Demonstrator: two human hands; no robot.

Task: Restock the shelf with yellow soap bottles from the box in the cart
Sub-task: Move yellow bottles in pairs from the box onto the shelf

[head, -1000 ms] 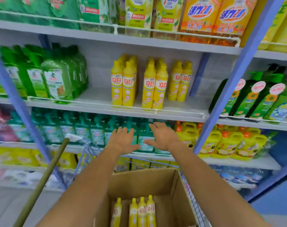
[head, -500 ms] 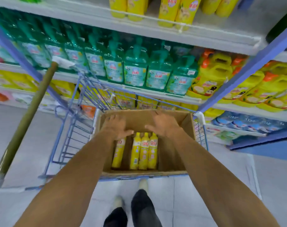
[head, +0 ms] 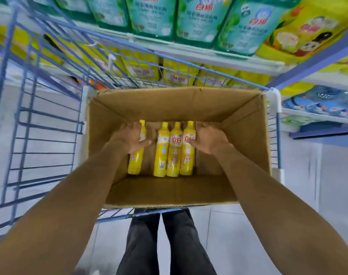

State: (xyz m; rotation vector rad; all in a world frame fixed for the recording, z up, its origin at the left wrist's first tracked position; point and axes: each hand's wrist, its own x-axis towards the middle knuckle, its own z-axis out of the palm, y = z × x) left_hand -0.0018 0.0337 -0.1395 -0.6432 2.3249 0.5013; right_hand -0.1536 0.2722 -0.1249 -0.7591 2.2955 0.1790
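box [head: 169, 104] in cart [head: 46, 116] | holding four yellow soap bottles [head: 174, 151] lying flat | left hand [head: 129, 137] wrapped round lone bottle [head: 135, 163] at left | right hand [head: 210, 138] clasping rightmost bottle [head: 187, 161] of touching trio

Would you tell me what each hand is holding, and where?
Left hand grips the lone bottle at its shoulder. Right hand touches the rightmost bottle near its shoulder; a full grip cannot be told.
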